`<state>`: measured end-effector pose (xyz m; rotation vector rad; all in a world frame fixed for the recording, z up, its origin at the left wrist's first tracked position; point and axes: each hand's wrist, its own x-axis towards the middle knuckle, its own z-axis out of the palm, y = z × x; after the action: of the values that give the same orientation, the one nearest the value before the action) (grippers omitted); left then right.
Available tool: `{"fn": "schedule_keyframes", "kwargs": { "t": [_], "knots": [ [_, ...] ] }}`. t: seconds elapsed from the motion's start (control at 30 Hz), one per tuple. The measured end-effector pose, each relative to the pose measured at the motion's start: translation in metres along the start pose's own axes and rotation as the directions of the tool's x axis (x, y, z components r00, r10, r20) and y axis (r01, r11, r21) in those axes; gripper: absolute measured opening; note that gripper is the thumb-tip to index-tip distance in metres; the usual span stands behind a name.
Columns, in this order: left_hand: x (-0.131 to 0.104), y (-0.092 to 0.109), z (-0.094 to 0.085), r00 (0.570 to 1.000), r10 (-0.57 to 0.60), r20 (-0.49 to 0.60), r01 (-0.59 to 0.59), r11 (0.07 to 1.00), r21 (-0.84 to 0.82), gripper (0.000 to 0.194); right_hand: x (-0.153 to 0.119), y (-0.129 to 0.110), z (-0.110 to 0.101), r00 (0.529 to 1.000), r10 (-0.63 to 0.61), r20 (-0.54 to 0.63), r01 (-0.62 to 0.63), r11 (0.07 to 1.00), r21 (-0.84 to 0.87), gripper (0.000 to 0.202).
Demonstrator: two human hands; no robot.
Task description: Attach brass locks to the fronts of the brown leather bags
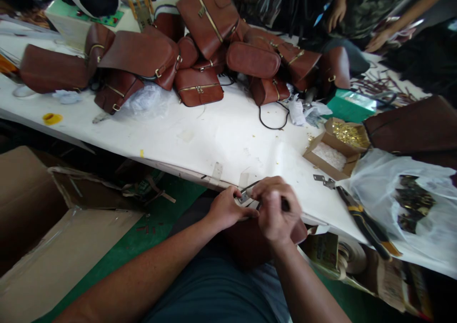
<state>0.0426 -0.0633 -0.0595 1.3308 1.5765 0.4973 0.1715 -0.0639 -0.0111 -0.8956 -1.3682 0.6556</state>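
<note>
My left hand is closed at the table's near edge, its thumb and fingers pinching around a small grey metal plate. Beside it, my right hand makes a fist around a dark-handled tool; the handle's end shows, but its kind is hidden by the fingers. Under both hands a brown leather bag rests on my lap, partly covered by my wrists. A thin dark strap or cord runs near the metal plate.
Brown leather bags are piled along the back of the white table. At right lie small cardboard boxes of fittings, pliers and a plastic bag. A large carton stands lower left. Another person's hand is upper right.
</note>
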Motion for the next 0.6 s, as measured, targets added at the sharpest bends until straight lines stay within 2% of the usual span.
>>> {"fn": "schedule_keyframes", "kwargs": {
  "t": [0.13, 0.27, 0.4, 0.47, 0.53, 0.6],
  "knots": [
    [-0.001, 0.0, 0.001, 1.0, -0.002, -0.006, 0.002, 1.0, -0.015, 0.051, -0.004, 0.006, 0.002, 0.998, 0.059, 0.03, -0.057, 0.997, -0.043, 0.028],
    [-0.001, -0.003, 0.003, 0.999, 0.032, -0.03, -0.033, 0.998, -0.047, 0.052, -0.006, 0.006, 0.003, 0.999, 0.03, -0.014, -0.03, 0.999, 0.019, 0.026],
    [-0.002, -0.003, 0.004, 0.998, 0.052, -0.023, -0.053, 0.997, -0.058, 0.041, -0.005, 0.001, 0.002, 0.99, 0.092, 0.111, -0.09, 0.996, -0.02, 0.031],
    [-0.004, -0.001, 0.003, 0.997, 0.069, -0.022, -0.07, 0.997, -0.044, 0.043, 0.0, -0.004, -0.003, 0.993, 0.096, 0.063, -0.094, 0.995, -0.035, 0.031],
    [-0.007, 0.002, 0.004, 0.997, 0.078, -0.018, -0.078, 0.997, -0.024, 0.049, 0.012, -0.008, -0.012, 0.998, 0.05, -0.03, -0.052, 0.996, -0.071, 0.03],
    [-0.01, 0.004, 0.004, 0.997, 0.075, 0.001, -0.075, 0.997, 0.0, 0.052, 0.029, -0.006, -0.023, 0.993, 0.001, -0.119, -0.026, 0.978, -0.205, 0.032]
  ]
}}
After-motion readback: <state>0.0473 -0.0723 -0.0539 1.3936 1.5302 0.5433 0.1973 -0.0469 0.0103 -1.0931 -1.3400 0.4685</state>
